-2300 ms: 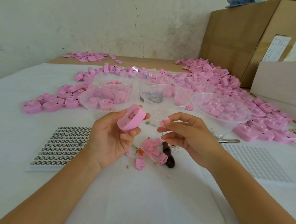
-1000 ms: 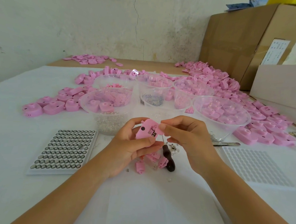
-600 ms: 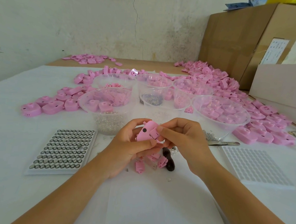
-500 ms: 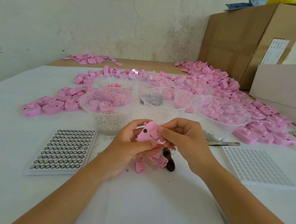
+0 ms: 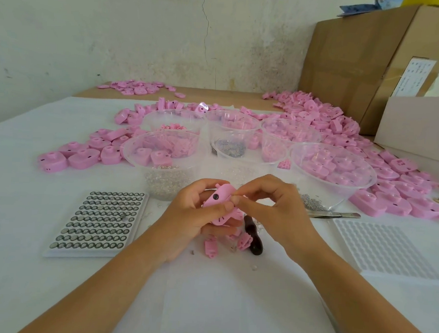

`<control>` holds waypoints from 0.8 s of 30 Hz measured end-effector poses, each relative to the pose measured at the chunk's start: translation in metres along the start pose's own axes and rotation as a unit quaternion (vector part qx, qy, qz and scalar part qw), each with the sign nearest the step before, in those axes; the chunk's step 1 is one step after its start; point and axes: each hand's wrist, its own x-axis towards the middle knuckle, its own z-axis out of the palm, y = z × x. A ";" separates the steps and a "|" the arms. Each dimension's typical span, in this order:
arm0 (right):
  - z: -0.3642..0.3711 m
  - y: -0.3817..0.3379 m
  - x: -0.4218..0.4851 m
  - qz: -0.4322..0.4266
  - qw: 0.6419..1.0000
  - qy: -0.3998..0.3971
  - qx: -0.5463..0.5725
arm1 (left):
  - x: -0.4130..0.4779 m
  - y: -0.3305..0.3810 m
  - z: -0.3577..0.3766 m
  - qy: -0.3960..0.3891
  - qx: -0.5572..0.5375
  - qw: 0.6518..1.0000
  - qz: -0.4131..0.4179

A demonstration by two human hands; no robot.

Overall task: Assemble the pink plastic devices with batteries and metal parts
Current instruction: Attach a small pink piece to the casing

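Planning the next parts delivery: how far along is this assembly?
Probably done: closed pink units piled left of the bowls. In hand: left hand holds one pink device, right hand pinches its edge. Remaining: a nearly full battery tray and a bowlful of pink shells.

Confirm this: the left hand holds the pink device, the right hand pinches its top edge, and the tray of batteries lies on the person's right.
One thing is wrong: the head view shows the tray of batteries on the person's left. The left hand does hold the pink device, and the right hand pinches its top edge.
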 end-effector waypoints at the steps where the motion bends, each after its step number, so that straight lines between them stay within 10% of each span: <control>1: 0.001 -0.001 0.000 0.017 0.999 -0.011 0.050 | 0.000 0.002 -0.001 -0.001 -0.002 1.000 0.003; 10: 0.014 -0.001 -0.003 0.032 0.991 -0.002 0.131 | -0.004 0.011 -0.003 0.022 0.057 0.998 0.031; 14: 0.013 0.002 -0.008 -0.083 0.991 0.098 -0.025 | -0.002 0.017 -0.005 0.115 0.052 0.988 0.090; 19: 0.024 0.009 -0.020 -0.183 0.938 -0.166 -0.244 | -0.002 0.017 -0.006 0.133 0.053 0.985 0.097; 24: 0.030 0.010 -0.019 -0.186 0.918 -0.201 -0.286 | 0.000 0.015 -0.004 0.142 0.065 0.983 0.098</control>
